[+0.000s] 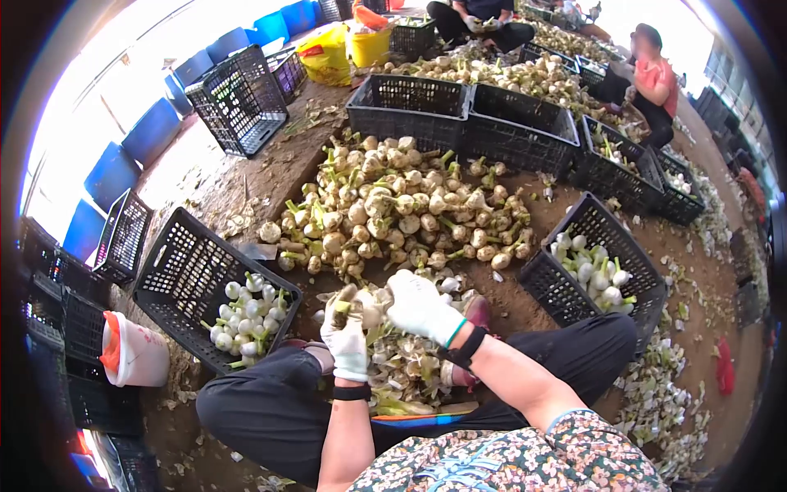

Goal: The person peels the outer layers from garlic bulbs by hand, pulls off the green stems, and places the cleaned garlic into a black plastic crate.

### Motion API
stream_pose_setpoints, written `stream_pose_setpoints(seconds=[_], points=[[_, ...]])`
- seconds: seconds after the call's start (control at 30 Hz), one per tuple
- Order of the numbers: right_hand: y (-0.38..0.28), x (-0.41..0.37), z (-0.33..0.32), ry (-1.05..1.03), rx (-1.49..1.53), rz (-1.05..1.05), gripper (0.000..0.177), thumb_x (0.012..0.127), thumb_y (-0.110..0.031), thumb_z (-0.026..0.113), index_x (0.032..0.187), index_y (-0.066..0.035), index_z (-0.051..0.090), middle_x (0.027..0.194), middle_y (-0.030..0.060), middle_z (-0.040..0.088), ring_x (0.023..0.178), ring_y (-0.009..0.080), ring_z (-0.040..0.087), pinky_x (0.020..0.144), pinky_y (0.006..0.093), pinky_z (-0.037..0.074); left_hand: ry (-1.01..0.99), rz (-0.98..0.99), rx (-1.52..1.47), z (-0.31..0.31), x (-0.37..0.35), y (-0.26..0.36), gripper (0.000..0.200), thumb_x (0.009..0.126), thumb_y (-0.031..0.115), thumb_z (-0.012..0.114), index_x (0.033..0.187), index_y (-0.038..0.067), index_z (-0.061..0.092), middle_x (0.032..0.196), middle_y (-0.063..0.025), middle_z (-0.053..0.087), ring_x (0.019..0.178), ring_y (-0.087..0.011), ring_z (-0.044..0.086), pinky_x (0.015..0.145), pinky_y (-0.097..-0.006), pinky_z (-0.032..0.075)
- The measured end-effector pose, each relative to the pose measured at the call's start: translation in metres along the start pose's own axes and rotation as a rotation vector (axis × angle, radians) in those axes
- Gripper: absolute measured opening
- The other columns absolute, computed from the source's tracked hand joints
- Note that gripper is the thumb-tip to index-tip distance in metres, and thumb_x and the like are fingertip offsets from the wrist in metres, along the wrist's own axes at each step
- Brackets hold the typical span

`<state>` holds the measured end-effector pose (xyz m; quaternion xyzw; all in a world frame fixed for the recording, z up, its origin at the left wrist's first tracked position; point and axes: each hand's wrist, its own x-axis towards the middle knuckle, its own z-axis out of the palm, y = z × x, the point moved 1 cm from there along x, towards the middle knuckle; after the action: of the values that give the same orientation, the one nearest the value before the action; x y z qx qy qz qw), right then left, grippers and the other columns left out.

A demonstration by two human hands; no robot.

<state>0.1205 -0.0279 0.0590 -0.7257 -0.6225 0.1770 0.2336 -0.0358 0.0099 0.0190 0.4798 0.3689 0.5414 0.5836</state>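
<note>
You sit cross-legged on the dirt floor, your flowered shirt (pixel 525 455) and dark trousers (pixel 566 344) nearest the camera. Between your legs lies a loose pile of peelings (pixel 410 361), pale skins mixed with green stalk. Above it, your two hands meet in white gloves, with a dark band on each wrist. Your left hand (pixel 344 332) is closed around a garlic bulb (pixel 373 310), a green stalk showing by the thumb. Your right hand (pixel 418 307) is curled close against the bulb's other side; whether its fingers grip anything cannot be told. To your left, a tilted black crate (pixel 184 254) holds clean white bulbs (pixel 246 320) gathered at its near end, and a white bucket (pixel 141 353) with orange at its rim stands beyond that crate's outer side. To your right, another black crate (pixel 592 220) holds more white bulbs (pixel 592 271) with green stems. Just past your hands spreads a big heap of unpeeled garlic (pixel 393 205), brownish and soil-marked. Behind the heap runs a row of black crates (pixel 406 123). Farther off come a yellow bag (pixel 326 59), more garlic (pixel 508 80), a person in a pink top (pixel 662 86) on the right, and another seated person (pixel 484 29) at the top.
</note>
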Motion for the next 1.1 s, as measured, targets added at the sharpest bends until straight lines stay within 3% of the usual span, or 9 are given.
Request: stream_pose_setpoints(seconds=[0.1, 0.27, 0.33, 0.6, 0.7, 0.87, 0.93, 1.0, 1.1], points=[[0.031, 0.004, 0.003, -0.04, 0.121, 0.123, 0.024, 0.08, -0.018, 0.061, 0.1, -0.005, 0.063, 0.103, 0.0196, 0.062, 0.098, 0.0378, 0.061, 0.086, 0.0453, 0.048, 0.101, -0.12, -0.213, 0.0, 0.006, 0.009, 0.035, 0.093, 0.007, 0.066, 0.126, 0.0, 0.06, 0.123, -0.0094, 0.064, 0.108, -0.0179, 0.061, 0.093, -0.0308, 0.051], [0.005, -0.009, -0.004, 0.065, 0.607, 0.184, 0.077, 0.081, -0.004, 0.07, 0.149, -0.008, 0.035, 0.102, 0.0114, 0.067, 0.088, 0.0234, 0.065, 0.082, 0.0353, 0.052, 0.159, -0.097, -0.035, 0.008, 0.005, 0.003, 0.038, 0.09, 0.004, 0.069, 0.126, 0.0, 0.06, 0.121, -0.0089, 0.065, 0.106, -0.0178, 0.062, 0.093, -0.0309, 0.051], [-0.004, -0.009, 0.002, 0.203, 0.512, 0.028, 0.076, 0.081, -0.004, 0.071, 0.148, -0.005, 0.034, 0.091, 0.0101, 0.067, 0.083, 0.0221, 0.065, 0.078, 0.0342, 0.052, 0.104, -0.056, -0.044, 0.016, 0.005, -0.003, 0.043, 0.086, 0.001, 0.072, 0.126, 0.0, 0.059, 0.12, -0.0077, 0.065, 0.105, -0.0167, 0.061, 0.093, -0.0294, 0.05], [0.009, 0.002, 0.008, 0.17, 0.451, 0.173, 0.068, 0.08, -0.003, 0.067, 0.142, -0.005, 0.039, 0.093, 0.0114, 0.065, 0.085, 0.0262, 0.064, 0.078, 0.0374, 0.051, -0.081, 0.061, 0.112, 0.007, 0.01, -0.003, 0.037, 0.088, 0.008, 0.072, 0.123, -0.003, 0.062, 0.125, -0.0075, 0.061, 0.109, -0.0183, 0.06, 0.098, -0.0305, 0.046], [0.026, 0.007, 0.005, 0.218, 0.556, 0.267, 0.065, 0.078, 0.005, 0.062, 0.139, -0.008, 0.043, 0.09, 0.0069, 0.062, 0.081, 0.0182, 0.06, 0.077, 0.0317, 0.05, -0.219, -0.069, -0.167, 0.007, 0.011, 0.008, 0.043, 0.093, 0.017, 0.067, 0.129, -0.005, 0.056, 0.133, -0.0169, 0.058, 0.12, -0.0244, 0.056, 0.104, -0.0369, 0.044], [0.059, 0.01, 0.028, 0.282, 0.583, 0.331, 0.052, 0.078, 0.006, 0.062, 0.128, -0.007, 0.054, 0.09, 0.0068, 0.064, 0.08, 0.0159, 0.059, 0.077, 0.0305, 0.05, -0.246, -0.151, -0.45, 0.014, 0.011, 0.009, 0.045, 0.094, 0.025, 0.064, 0.13, -0.002, 0.056, 0.135, -0.0178, 0.056, 0.127, -0.0305, 0.052, 0.11, -0.0424, 0.04], [0.063, 0.003, 0.036, 0.212, 0.837, 0.348, 0.035, 0.078, 0.003, 0.063, 0.113, -0.004, 0.064, 0.091, 0.0074, 0.068, 0.081, 0.0143, 0.061, 0.078, 0.0296, 0.05, -0.243, -0.212, -0.894, 0.02, 0.017, 0.011, 0.043, 0.093, 0.027, 0.061, 0.128, 0.003, 0.059, 0.137, -0.0155, 0.056, 0.131, -0.0319, 0.048, 0.113, -0.0458, 0.037], [0.067, -0.013, 0.034, 0.019, 0.63, 0.421, 0.013, 0.077, -0.004, 0.065, 0.089, -0.002, 0.071, 0.088, 0.0115, 0.071, 0.086, 0.0168, 0.067, 0.077, 0.0309, 0.052, -0.232, -0.215, -1.028, 0.017, 0.018, 0.017, 0.039, 0.093, 0.029, 0.061, 0.124, 0.006, 0.062, 0.136, -0.0139, 0.057, 0.134, -0.0324, 0.046, 0.115, -0.0488, 0.033], [0.093, -0.024, 0.051, -0.33, 0.363, 0.066, 0.017, 0.075, -0.006, 0.064, 0.089, -0.004, 0.072, 0.089, 0.0146, 0.072, 0.082, 0.0224, 0.068, 0.073, 0.0352, 0.052, -0.081, -0.255, -1.161, 0.014, 0.023, 0.016, 0.031, 0.093, 0.028, 0.063, 0.115, 0.006, 0.068, 0.129, -0.0146, 0.062, 0.132, -0.0329, 0.047, 0.115, -0.052, 0.031]])
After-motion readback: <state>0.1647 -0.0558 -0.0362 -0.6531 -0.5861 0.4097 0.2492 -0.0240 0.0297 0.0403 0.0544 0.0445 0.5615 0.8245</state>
